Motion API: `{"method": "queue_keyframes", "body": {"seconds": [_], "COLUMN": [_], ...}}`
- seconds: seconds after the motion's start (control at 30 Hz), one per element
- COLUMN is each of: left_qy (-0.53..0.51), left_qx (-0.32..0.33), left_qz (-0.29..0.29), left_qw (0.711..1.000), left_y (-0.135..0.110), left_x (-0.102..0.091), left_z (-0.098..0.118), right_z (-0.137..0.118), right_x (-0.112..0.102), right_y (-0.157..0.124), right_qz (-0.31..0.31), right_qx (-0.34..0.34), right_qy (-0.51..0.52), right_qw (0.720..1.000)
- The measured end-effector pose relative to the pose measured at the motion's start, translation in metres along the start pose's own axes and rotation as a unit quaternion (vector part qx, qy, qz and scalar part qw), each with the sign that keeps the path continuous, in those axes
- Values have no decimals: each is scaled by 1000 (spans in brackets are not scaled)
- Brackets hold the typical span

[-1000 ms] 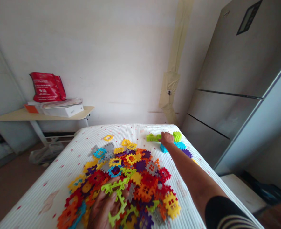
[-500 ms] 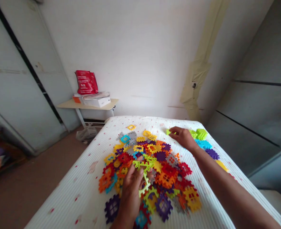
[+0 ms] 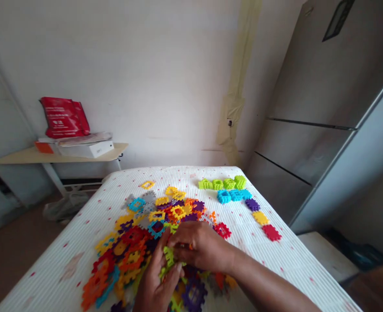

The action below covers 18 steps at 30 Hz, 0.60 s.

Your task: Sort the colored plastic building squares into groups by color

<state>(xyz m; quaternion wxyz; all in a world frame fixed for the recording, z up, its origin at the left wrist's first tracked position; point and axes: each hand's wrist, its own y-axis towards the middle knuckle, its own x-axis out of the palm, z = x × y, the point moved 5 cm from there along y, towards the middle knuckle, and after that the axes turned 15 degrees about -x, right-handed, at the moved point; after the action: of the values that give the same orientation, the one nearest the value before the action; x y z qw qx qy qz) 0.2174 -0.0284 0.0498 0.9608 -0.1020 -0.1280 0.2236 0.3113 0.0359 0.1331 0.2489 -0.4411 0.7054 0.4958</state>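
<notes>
My left hand (image 3: 157,275) is closed round lime-green interlocking plastic tiles (image 3: 168,255) with notched edges, above the near part of a heap of mixed tiles (image 3: 133,236). My right hand (image 3: 201,245) meets it there, its bent fingers gripping at the same green tiles; its fingertips are partly hidden. Around both hands lie red, orange, yellow, purple, blue and grey tiles, some with window-like cut-outs. Farther back on the right stands a row of lime-green tile stacks (image 3: 218,184), with blue tile stacks (image 3: 233,196) in front of it.
Single purple (image 3: 252,204), yellow (image 3: 261,217) and red tiles (image 3: 271,232) line the right side of the cloth-covered table (image 3: 243,247). A small side table (image 3: 19,156) with boxes and a red bag (image 3: 64,117) stands at left. A tall fridge (image 3: 295,130) rises at right.
My right hand has come back from the green stacks at the far right to my left hand over the heap. The view has turned right, uncovering the sorted tiles.
</notes>
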Motion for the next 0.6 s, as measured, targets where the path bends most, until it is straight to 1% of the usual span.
{"method": "queue_keyframes", "body": {"seconds": [0.07, 0.17, 0.23, 0.27, 0.33, 0.43, 0.5, 0.6], "left_qy": [-22, -40, -46, -51, -58, -52, -46, -33], "left_qx": [-10, -12, -7, -6, -1, 5, 8, -5], "left_qz": [-5, -11, -8, -7, -8, 2, 30, 64], "left_qw": [1000, 999, 999, 999, 998, 999, 998, 997], "left_y": [2, 4, 3, 2, 1, 2, 3, 8], "left_x": [0, -1, -3, -3, -3, -5, -10, -19], "left_z": [4, 9, 11, 12, 12, 12, 12, 10], "right_z": [2, 6, 8, 8, 8, 10, 11, 10], "right_x": [1, 1, 1, 2, 4, 1, -2, -5], "right_y": [-1, -5, -8, -8, -10, -11, -11, -10], "right_qz": [7, 18, 12, 4, -8, 6, 14, 11], "right_qx": [20, 79, 101, 102, 90, 68, 53, 10], "right_qy": [20, 18, 18, 24, 40, 30, -22, -155], "right_qw": [1000, 997, 995, 994, 995, 997, 998, 988]}}
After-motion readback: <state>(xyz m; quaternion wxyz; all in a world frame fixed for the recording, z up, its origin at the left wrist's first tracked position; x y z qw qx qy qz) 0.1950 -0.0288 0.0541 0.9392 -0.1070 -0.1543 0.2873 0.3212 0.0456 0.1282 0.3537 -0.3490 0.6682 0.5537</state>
